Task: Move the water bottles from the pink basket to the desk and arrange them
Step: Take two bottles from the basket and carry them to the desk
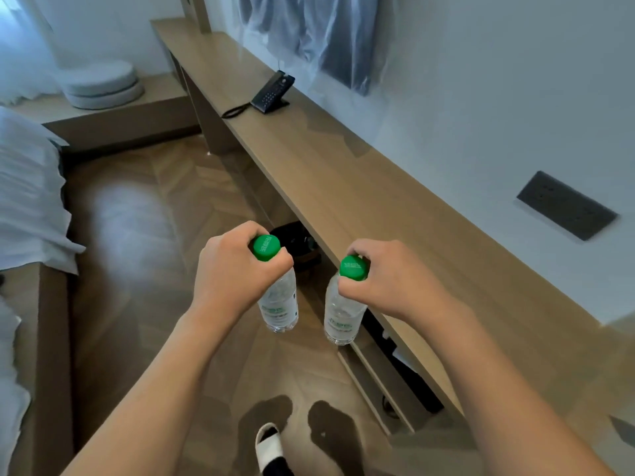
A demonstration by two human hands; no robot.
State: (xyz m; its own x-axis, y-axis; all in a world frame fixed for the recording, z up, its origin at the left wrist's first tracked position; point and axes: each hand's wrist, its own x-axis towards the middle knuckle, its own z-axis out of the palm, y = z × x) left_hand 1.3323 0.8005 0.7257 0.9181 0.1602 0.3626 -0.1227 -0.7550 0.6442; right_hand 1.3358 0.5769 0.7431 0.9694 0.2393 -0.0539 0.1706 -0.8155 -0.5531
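Fingers of the left hand (226,269) curl tight round the neck of one water bottle (279,305), just under its green cap (266,248); the fingertips themselves are hidden behind the cap and neck. The right hand (388,280) grips a second water bottle (340,316) the same way, its fingers bent over and beside that bottle's green cap (354,267), so part of the cap rim is covered. Both clear bottles hang upright in the air above the wood floor (144,235), side by side but apart, just off the front edge of the long wooden surface (343,187) and not resting on it. The print on their labels is too small to read. A dark shape (295,242) in the shadow under the surface cannot be made out. Further along the surface stands a black telephone (273,92) with its cord. A white bed (27,187) is cut off at the left edge. One white slipper (269,448) shows near the bottom, partly cut off.
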